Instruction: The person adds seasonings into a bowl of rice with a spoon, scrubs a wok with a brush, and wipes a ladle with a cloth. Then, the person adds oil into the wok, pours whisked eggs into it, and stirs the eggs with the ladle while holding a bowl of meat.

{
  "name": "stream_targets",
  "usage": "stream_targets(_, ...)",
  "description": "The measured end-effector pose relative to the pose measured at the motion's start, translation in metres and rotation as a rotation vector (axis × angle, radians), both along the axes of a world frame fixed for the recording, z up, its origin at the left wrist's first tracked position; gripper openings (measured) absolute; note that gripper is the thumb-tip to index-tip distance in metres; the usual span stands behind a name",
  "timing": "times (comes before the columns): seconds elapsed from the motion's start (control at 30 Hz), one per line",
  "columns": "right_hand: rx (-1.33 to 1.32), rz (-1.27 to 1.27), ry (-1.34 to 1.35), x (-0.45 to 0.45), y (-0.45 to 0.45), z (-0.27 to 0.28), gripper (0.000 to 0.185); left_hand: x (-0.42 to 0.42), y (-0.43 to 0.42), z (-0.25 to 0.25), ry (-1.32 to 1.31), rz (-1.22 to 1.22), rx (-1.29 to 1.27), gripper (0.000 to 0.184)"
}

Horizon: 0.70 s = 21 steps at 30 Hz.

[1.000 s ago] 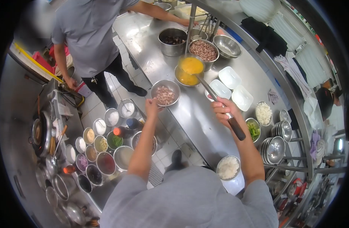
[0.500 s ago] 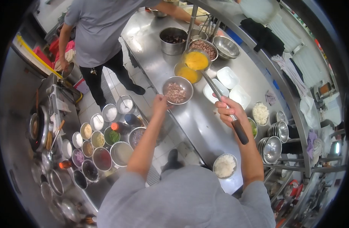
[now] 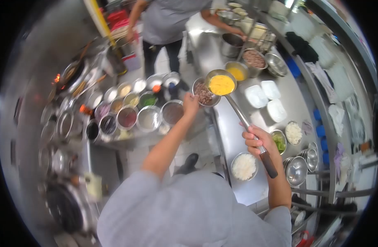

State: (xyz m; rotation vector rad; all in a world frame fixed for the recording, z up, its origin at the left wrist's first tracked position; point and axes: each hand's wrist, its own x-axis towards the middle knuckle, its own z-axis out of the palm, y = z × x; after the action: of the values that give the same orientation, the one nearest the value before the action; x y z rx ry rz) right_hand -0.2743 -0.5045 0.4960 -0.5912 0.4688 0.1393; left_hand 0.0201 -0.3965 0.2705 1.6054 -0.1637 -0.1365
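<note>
My left hand (image 3: 191,103) grips the rim of a small steel bowl (image 3: 215,101) with chopped raw meat in it. The fingers on its far side are hidden. In my right hand (image 3: 259,140) is the dark handle of a large steel ladle (image 3: 239,113), filled with yellow beaten egg (image 3: 221,85). The ladle's cup hangs beside the meat bowl, overlapping its right edge from this angle. Behind it on the steel table stands an egg bowl (image 3: 247,76) with more beaten egg.
White dishes (image 3: 256,96), a rice bowl (image 3: 245,166) and stacked steel bowls (image 3: 296,171) are on the table (image 3: 255,193). Several seasoning containers (image 3: 149,118) line the counter at left, near a lit stove (image 3: 57,78). A co-worker (image 3: 168,24) in grey stands across, one arm over the table.
The ladle, full of egg, has lifted away from the egg bowl. The meat bowl has moved with my left hand to beside it. My view has turned left toward the stove.
</note>
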Motion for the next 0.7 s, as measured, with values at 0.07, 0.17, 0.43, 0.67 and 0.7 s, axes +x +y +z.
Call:
stream_targets(0.07, 0.021, 0.095, 0.011, -0.013, 0.022, -0.008, 0.024, -0.027, 0.057, 0.021, 0.094, 0.053, 0.014, 0.021)
stream_targets(0.17, 0.046, 0.255, -0.002, -0.020, 0.062, -0.017, 0.024, -0.054, 0.148, 0.011, 0.235, 0.079, -0.077, 0.019)
stream_targets(0.43, 0.012, 0.714, 0.010, -0.005, 0.192, -0.024, 0.022, -0.155, 0.371, 0.000, 0.456, 0.414, -0.401, 0.019)
stream_targets(0.67, 0.018, 1.102, 0.040, 0.016, 0.360, -0.035, 0.024, -0.251, 0.552, 0.010, 0.426, 0.796, -0.455, 0.019)
stream_targets(0.7, 0.014, 1.154, 0.033, 0.018, 0.392, -0.033, 0.024, -0.267, 0.579, 0.018, 0.414, 0.860, -0.483, 0.019)
